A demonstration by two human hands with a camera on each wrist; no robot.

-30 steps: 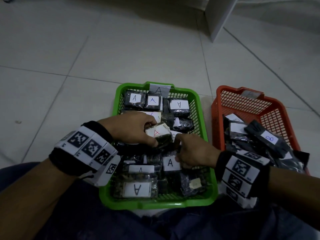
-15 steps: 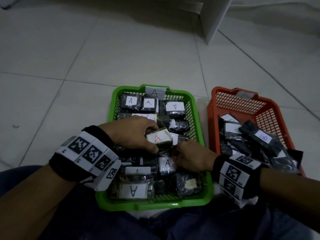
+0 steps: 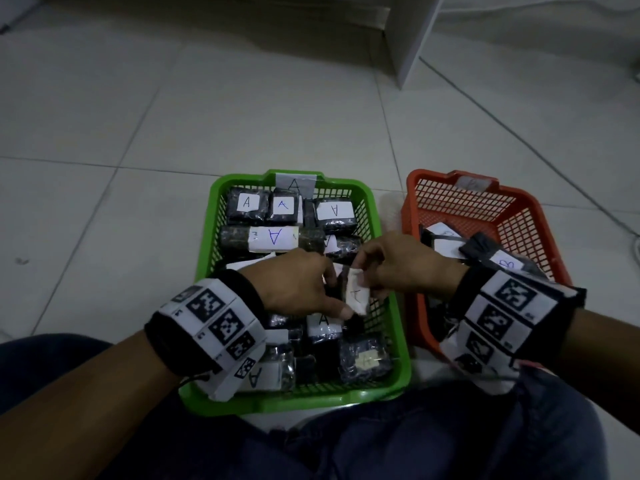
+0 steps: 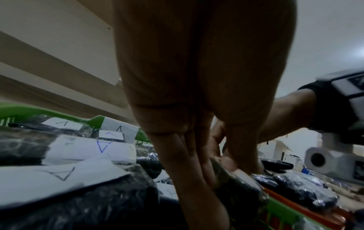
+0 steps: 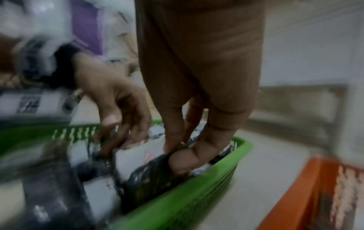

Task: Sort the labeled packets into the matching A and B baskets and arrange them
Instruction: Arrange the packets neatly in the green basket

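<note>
The green basket (image 3: 311, 403) with an A tag holds several dark wrapped packets with white A labels. Over its right middle, both hands hold one A-labelled packet (image 3: 357, 296) turned on edge. My left hand (image 3: 337, 294) grips its left side between thumb and fingers, and my right hand (image 3: 369, 282) pinches its top right end. The left wrist view shows the left hand (image 4: 222, 161) closed round the packet (image 4: 236, 183). In the blurred right wrist view, the right hand (image 5: 177, 154) pinches the wrapping. The orange basket (image 3: 433, 175) on the right holds several packets, one marked B (image 3: 505, 265).
Both baskets sit on a pale tiled floor in front of my legs. A white furniture panel (image 3: 412, 36) stands at the back right. The far half of the orange basket shows bare mesh.
The A packet has moved right and turned from lying label-up to standing on edge. My right hand left the lower packets and now pinches this one as well.
</note>
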